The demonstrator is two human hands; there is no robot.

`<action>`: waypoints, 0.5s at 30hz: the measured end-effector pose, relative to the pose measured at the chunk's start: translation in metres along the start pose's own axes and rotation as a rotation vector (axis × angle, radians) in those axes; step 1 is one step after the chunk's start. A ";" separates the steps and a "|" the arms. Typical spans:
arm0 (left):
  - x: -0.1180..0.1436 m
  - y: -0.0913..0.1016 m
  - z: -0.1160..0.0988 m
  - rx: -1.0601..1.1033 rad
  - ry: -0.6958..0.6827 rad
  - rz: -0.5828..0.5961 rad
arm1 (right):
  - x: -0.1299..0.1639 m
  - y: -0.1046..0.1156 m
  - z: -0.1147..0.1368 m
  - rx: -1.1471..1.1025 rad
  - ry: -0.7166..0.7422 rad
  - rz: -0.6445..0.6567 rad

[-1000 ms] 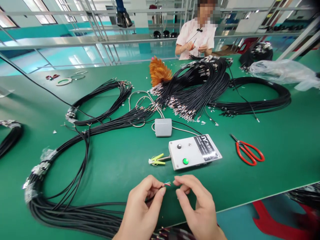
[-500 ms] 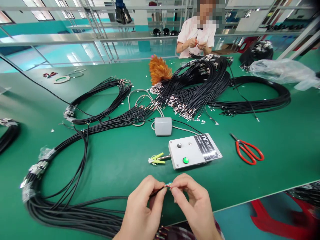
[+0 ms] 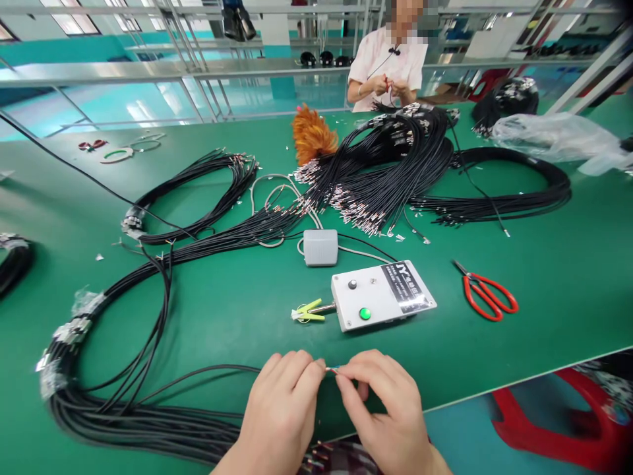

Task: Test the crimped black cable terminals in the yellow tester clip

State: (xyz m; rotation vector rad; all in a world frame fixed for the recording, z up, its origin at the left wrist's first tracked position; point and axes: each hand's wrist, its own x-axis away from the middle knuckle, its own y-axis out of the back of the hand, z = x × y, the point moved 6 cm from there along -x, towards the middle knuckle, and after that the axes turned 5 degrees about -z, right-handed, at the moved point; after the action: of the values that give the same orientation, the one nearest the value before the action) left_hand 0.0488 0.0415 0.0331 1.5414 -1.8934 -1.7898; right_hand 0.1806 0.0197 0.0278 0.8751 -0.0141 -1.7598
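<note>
Knuckles up, the left hand (image 3: pixel 284 406) and right hand (image 3: pixel 388 412) meet fingertip to fingertip, both pinching the cable end's coloured wires (image 3: pixel 331 369); white tester box (image 3: pixel 383 295) just beyond.

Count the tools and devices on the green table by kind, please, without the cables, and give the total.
Red-handled scissors: 1
White box with green button: 1
Grey pedal: 1
Yellow-green clip: 1
Orange feather duster: 1
Total: 5
Both hands, left hand and right hand, pinch a cable end.
</note>
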 end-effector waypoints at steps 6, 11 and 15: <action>0.004 0.000 0.000 0.023 -0.034 0.007 | 0.004 0.000 -0.017 -0.184 -0.260 0.041; 0.006 0.002 0.000 0.121 -0.020 0.036 | 0.005 -0.002 -0.028 -0.274 -0.441 0.137; 0.004 0.006 0.001 0.257 0.029 0.010 | 0.012 -0.017 -0.033 -0.428 -0.662 0.299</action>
State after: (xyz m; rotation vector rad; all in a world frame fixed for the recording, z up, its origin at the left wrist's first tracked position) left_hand 0.0430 0.0380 0.0351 1.6192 -2.1837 -1.5604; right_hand 0.1837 0.0295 -0.0094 -0.0387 -0.1848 -1.6097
